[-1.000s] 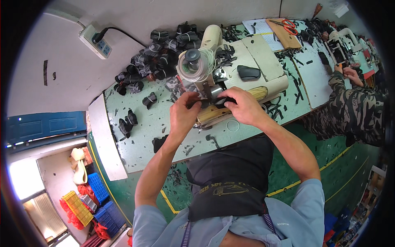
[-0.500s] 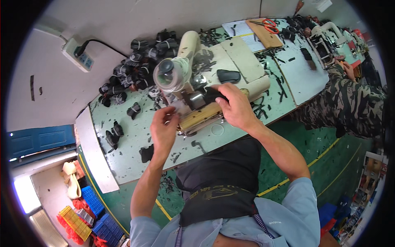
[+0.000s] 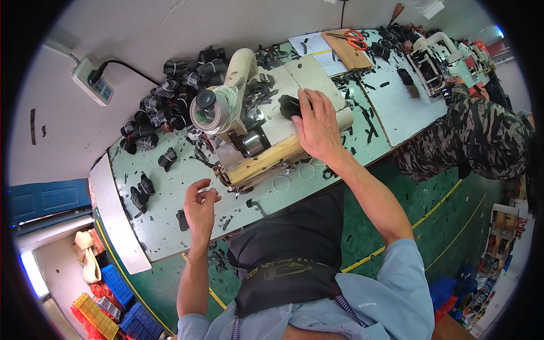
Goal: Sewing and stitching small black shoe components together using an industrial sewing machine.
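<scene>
My right hand (image 3: 318,122) is over the cream machine's flat top plate (image 3: 272,76), thumb and fingers closed round a black, flat-looking piece (image 3: 289,106). The fingers partly cover it, and I cannot tell whether other pieces lie under it. To the left of the machine's yellowish front bar (image 3: 263,165), my left hand (image 3: 200,208) hovers over the table edge with bent fingers apart and nothing visible in them. A shiny metal cylinder (image 3: 255,141) sits at the machine's left end, below a clear round container (image 3: 211,113) with cord about it.
Tied black bundles (image 3: 170,96) are heaped behind the machine at left. Black scraps litter the pale green table (image 3: 164,198). White rings (image 3: 281,183) lie by the front edge. Red-handled scissors (image 3: 354,38) rest at the back. Another person in camouflage sleeves (image 3: 487,136) works at right.
My right hand has moved from the metal cylinder, with black material, to the top plate. My left hand has drawn back from the machine toward the table's front edge. The view has shifted slightly.
</scene>
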Available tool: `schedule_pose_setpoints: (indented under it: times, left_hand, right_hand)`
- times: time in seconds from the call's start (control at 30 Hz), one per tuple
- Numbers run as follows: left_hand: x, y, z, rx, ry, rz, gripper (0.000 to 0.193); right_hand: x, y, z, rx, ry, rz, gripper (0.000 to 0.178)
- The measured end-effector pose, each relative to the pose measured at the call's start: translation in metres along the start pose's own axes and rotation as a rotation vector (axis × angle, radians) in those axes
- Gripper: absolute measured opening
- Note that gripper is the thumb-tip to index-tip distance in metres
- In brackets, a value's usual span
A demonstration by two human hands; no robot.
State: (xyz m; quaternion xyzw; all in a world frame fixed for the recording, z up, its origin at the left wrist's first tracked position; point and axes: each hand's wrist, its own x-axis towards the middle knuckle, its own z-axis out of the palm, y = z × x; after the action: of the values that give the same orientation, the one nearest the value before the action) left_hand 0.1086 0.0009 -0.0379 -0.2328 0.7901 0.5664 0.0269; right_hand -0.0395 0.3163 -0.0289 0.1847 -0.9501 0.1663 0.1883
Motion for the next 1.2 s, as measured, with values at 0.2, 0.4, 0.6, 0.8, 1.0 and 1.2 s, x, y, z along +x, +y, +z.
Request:
schedule_pose_setpoints:
  times: [0.2, 0.4, 0.6, 0.8, 1.0, 1.2]
  left_hand:
    - [-0.010, -0.007, -0.007, -0.017, 0.027, -0.054, 0.030]
    - [-0.019, -0.018, -0.015, -0.069, 0.056, -0.106, 0.029]
    - [-0.037, -0.057, -0.028, -0.141, 0.125, -0.105, 0.026]
    - [-0.052, -0.106, -0.063, 0.320, 0.277, -0.144, 0.029]
    - [-0.051, -0.166, -0.105, 0.563, 0.529, -0.142, 0.041]
    - [-0.033, -0.168, -0.094, 0.673, 0.431, -0.131, 0.046]
  right_hand:
    - [0.009, 0.010, 0.012, 0.072, -0.022, 0.025, 0.068]
    - [0.005, 0.001, 0.011, 0.107, -0.012, -0.029, 0.067]
    - [0.016, 0.010, 0.022, 0.037, -0.111, -0.057, 0.061]
    - [0.013, 0.021, 0.024, 0.160, 0.244, -0.014, 0.052]
    - [-0.062, -0.055, 0.017, 0.731, 0.380, 0.171, 0.028]
    - [-0.116, -0.178, 0.047, 1.095, -0.589, 0.217, 0.023]
